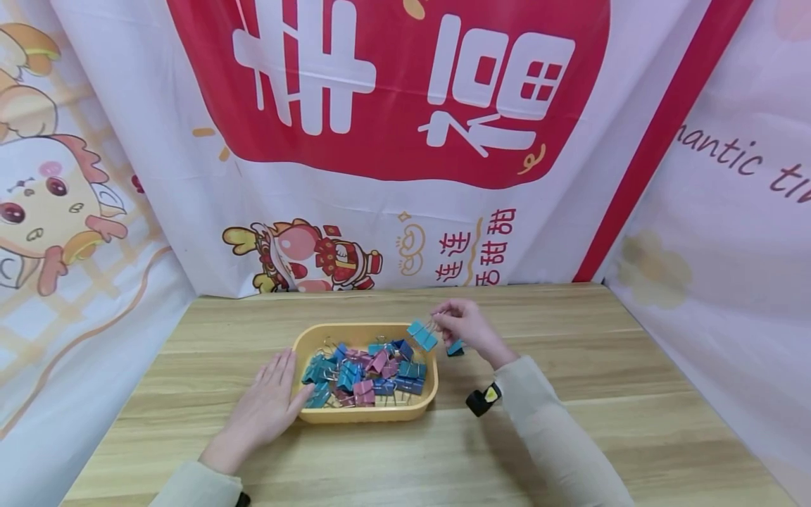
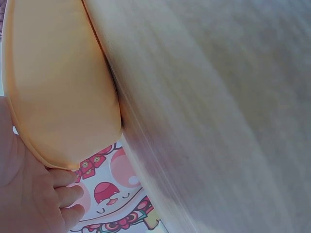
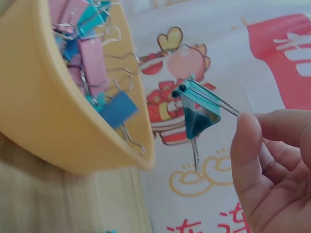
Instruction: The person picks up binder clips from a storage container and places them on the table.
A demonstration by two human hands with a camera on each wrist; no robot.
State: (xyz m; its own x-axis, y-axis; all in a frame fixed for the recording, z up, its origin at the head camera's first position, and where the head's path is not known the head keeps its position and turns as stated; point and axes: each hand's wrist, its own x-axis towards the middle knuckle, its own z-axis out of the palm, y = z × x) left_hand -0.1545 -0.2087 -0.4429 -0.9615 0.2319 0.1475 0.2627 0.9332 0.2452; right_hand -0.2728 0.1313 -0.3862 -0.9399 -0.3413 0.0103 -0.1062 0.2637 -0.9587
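Printed cloths [image 1: 405, 165] hang behind and on both sides of a wood-grain tabletop [image 1: 355, 465], on which a yellow basket [image 1: 367, 416] holds a jumble of blue, teal and pink binder clips [image 1: 364, 370]. Of the two hands, the left hand [image 1: 269, 394] lies against the basket's left end, fingers extended and thumb reaching over the rim, seemingly steadying it. The right hand [image 1: 465, 325] pinches a turquoise clip [image 1: 422, 336] by one wire handle, thumb against forefinger; the clip is in the air by the basket's right end, its other handle pointing down in the right wrist view. Another clip [image 1: 455, 348], turquoise and black, rests on the tabletop just right of the basket, below the right hand.

The step in hand appears to be carrying one clip across the rim; whether inward or outward, I cannot tell. Next, I judge, it calls for clearing the rim, lowering the clip and loosening the pinch, with the left hand keeping the basket steady.
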